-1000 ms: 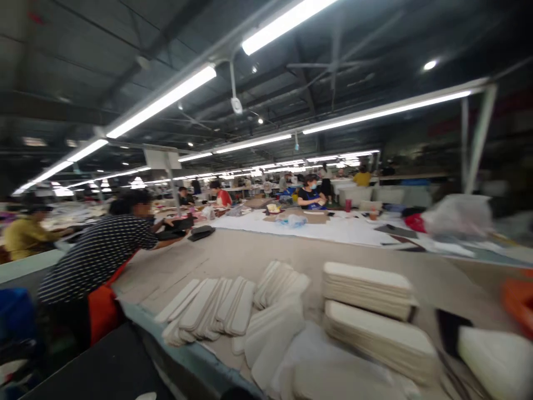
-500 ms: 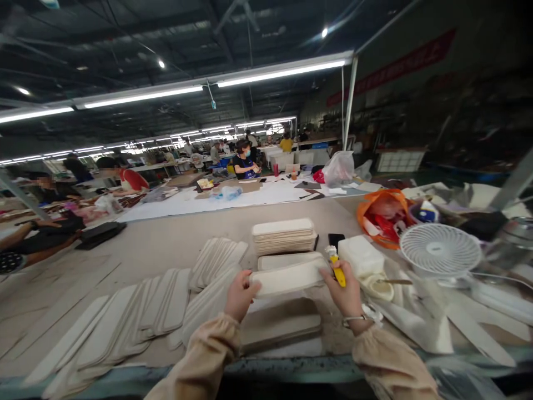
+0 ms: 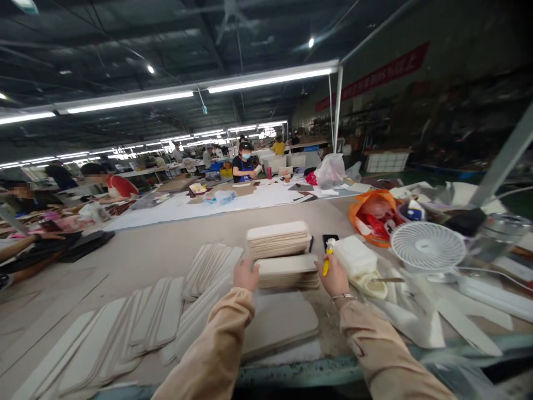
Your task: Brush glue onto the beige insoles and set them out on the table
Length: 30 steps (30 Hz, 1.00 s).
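Observation:
My left hand (image 3: pixel 246 275) is at the left end of a neat stack of cream panels (image 3: pixel 287 272), its fingers closed on the end of the top panel. At the stack's other end is my right hand (image 3: pixel 334 276), fingers curled round a yellow-handled brush (image 3: pixel 328 258) with a whitish, smeared head pointing up. The fingertips of that hand also reach the stack's right edge. Behind stands a second stack of the same round-cornered panels (image 3: pixel 278 238). Nearer me lies a larger grey-beige panel pile (image 3: pixel 283 322), partly covered by my left sleeve.
Fanned rows of panels (image 3: pixel 166 311) spread leftward. To the right are a white block-shaped container (image 3: pixel 355 255), a messy bowl (image 3: pixel 370 284) with a stick across it, a white fan (image 3: pixel 428 247) and an orange bag (image 3: pixel 372 216). A phone (image 3: pixel 330 241) lies behind the brush. Co-workers sit beyond.
The panel held between both hands has come down onto the middle stack. My hands moved slightly away from me, and the nearer pile is less hidden. The view shifted a little.

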{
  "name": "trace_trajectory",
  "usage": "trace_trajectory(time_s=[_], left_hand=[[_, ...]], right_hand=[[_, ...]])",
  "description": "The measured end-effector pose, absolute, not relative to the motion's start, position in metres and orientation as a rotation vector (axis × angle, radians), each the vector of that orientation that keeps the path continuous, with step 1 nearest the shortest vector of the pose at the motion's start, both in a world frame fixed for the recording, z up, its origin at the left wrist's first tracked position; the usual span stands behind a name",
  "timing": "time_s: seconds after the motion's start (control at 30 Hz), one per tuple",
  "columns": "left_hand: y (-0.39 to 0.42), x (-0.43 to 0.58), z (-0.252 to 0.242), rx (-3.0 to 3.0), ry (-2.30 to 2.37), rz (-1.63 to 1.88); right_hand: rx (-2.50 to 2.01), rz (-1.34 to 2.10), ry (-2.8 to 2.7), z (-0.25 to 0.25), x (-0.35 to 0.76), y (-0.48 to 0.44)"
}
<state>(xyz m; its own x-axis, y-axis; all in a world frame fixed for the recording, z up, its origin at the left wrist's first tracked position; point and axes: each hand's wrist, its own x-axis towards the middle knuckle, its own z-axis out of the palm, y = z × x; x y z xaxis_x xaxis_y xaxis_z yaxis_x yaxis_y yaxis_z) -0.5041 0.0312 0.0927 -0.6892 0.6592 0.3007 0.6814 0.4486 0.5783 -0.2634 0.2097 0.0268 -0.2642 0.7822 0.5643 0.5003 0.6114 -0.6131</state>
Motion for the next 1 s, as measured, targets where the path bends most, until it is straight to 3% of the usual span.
trace_trajectory(time_s=[0.23,0.4,0.57,0.77,1.0], left_hand=[[-0.1,-0.488,0.043,-1.371,-2.573,-1.128],[-0.176,-0.47,-0.002,-1.529,-2.545,-1.164],[-0.172,-0.476,-0.021,-1.719,-2.438,-1.182],[-0.164,-0.482,-0.031,-1.8,-2.449,-1.131],[-0.156,-0.487,-0.033,-1.839,-2.398,-1.261]], right_hand=[[-0.683,0.475,-1.968,0.011,-0.201,0.146],[-0.629,0.75,-2.063,0.005,-0.171,0.093],[-0.859,1.07,-1.745,0.027,-0.142,0.094],[-1.189,0.943,-1.408,0.071,-0.092,0.154],[-1.501,0.811,-1.661,0.055,-0.075,0.207]])
